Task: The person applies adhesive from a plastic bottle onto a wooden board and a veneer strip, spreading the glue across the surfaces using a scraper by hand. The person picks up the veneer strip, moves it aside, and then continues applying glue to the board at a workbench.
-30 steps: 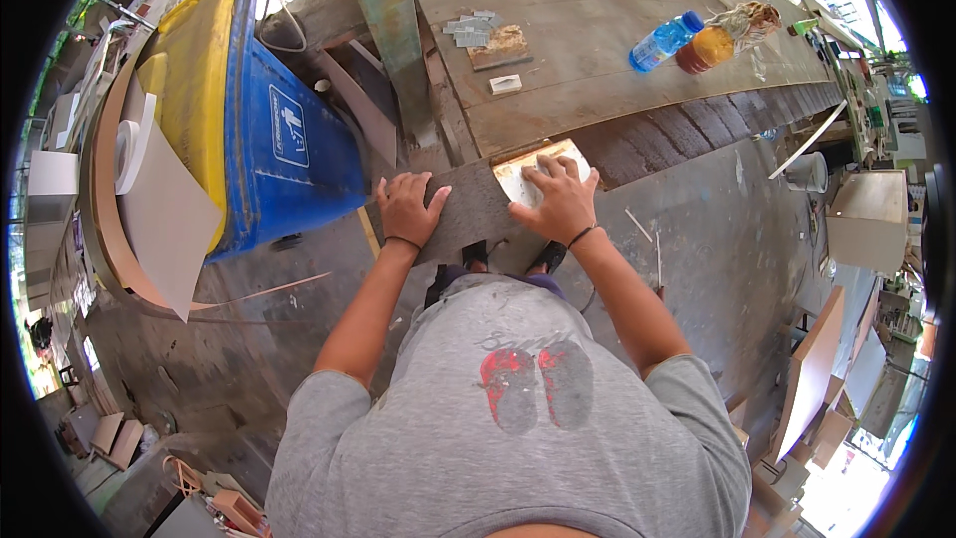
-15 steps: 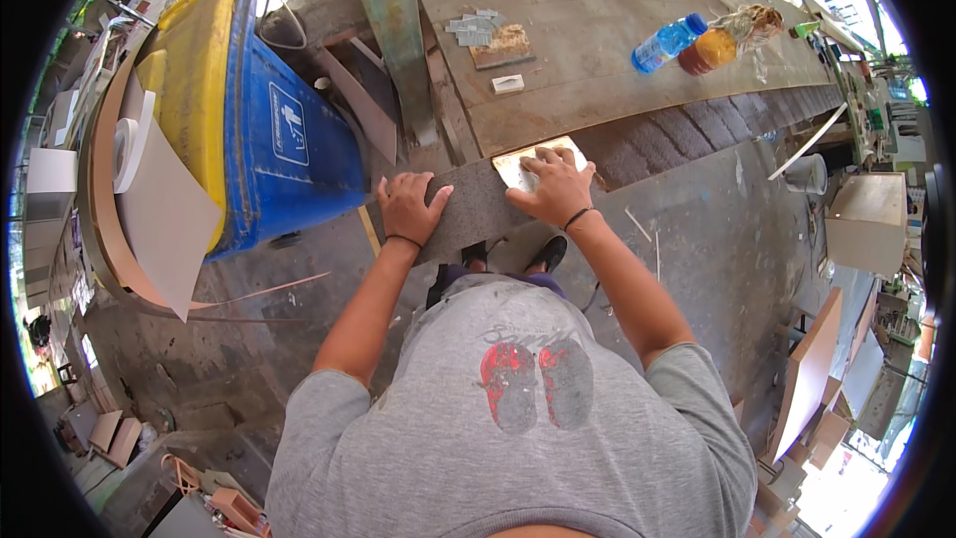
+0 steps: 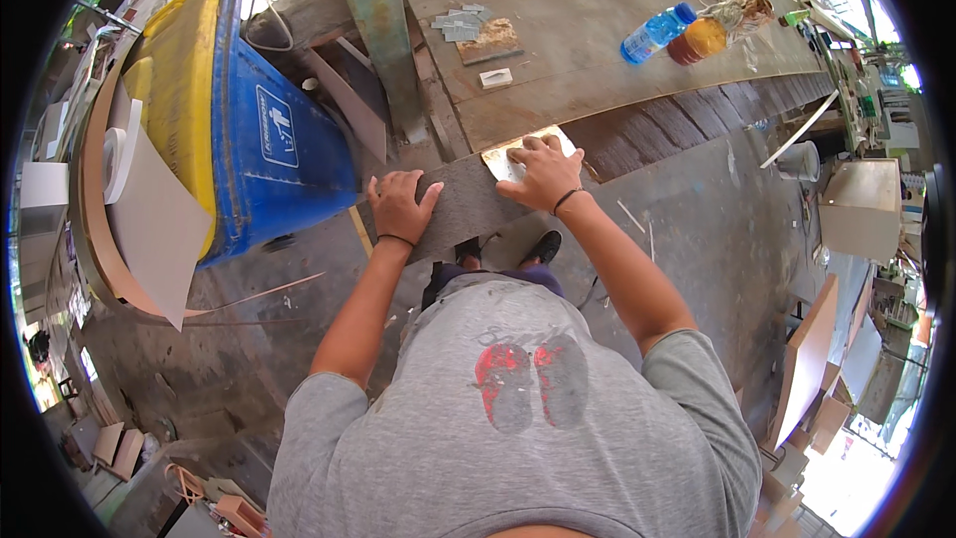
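Observation:
A long, narrow grey-brown board (image 3: pixel 463 196) lies crosswise in front of me. My left hand (image 3: pixel 400 207) rests on its left end, fingers stretched and thumb apart. To the right, my right hand (image 3: pixel 544 177) lies over a pale, flat rectangular piece (image 3: pixel 500 166), its fingers spread and slightly bent and its thumb toward the left. The hand covers much of that piece, so I cannot tell whether it is loose or part of the surface. Beyond it, a dark brown strip (image 3: pixel 677 125) with cross marks runs off to the right along the worktable.
The worktable (image 3: pixel 568 50) carries a water bottle (image 3: pixel 657 33), an amber-filled bottle (image 3: pixel 702 43), small grey pieces (image 3: pixel 461 23), a rough block (image 3: pixel 490 42) and a white part (image 3: pixel 495 79). A rusty post (image 3: pixel 378 30) and a blue bin (image 3: pixel 289 159) stand at left.
The whole scene has shifted slightly to the left in the view. Both hands keep about the same places on the board and the pale piece.

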{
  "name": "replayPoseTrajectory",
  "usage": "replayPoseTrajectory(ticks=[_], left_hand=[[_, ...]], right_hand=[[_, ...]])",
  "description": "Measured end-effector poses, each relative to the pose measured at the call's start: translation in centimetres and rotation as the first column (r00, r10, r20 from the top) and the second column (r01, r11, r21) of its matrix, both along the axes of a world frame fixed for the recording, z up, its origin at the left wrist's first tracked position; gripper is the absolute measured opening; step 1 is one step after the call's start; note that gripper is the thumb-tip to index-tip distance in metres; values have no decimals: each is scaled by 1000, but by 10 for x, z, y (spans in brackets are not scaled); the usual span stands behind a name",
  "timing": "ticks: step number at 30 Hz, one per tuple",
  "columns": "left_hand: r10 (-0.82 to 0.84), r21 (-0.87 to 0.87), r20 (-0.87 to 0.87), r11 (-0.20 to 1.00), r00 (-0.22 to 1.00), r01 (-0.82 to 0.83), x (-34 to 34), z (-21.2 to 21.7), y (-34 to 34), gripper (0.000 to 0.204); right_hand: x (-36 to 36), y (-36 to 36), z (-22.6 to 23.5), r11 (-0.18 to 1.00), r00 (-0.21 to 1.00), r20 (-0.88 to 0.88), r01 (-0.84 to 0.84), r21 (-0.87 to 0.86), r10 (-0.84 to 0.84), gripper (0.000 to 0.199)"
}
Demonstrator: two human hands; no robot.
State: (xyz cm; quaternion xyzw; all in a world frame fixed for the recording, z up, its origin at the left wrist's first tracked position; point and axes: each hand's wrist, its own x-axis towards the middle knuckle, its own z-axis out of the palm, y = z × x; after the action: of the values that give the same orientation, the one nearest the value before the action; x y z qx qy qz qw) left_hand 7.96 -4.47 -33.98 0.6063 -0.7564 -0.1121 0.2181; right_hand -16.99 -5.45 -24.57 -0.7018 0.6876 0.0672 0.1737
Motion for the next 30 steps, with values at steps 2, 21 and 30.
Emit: replayPoseTrajectory(ticks=[2, 21, 30], left_hand=[[7, 17, 5, 1000, 1000, -7, 0, 1, 0, 43], [-9, -17, 32, 1000, 999, 10, 9, -10, -4, 48], [661, 48, 161, 737, 733, -675, 45, -7, 32, 104]], right_hand=[[-4, -1, 2, 999, 1000, -18, -19, 36, 20, 60], [-106, 91, 23, 941, 989, -111, 124, 315, -93, 53], [-117, 149, 8, 891, 233, 877, 288, 351, -421, 53]])
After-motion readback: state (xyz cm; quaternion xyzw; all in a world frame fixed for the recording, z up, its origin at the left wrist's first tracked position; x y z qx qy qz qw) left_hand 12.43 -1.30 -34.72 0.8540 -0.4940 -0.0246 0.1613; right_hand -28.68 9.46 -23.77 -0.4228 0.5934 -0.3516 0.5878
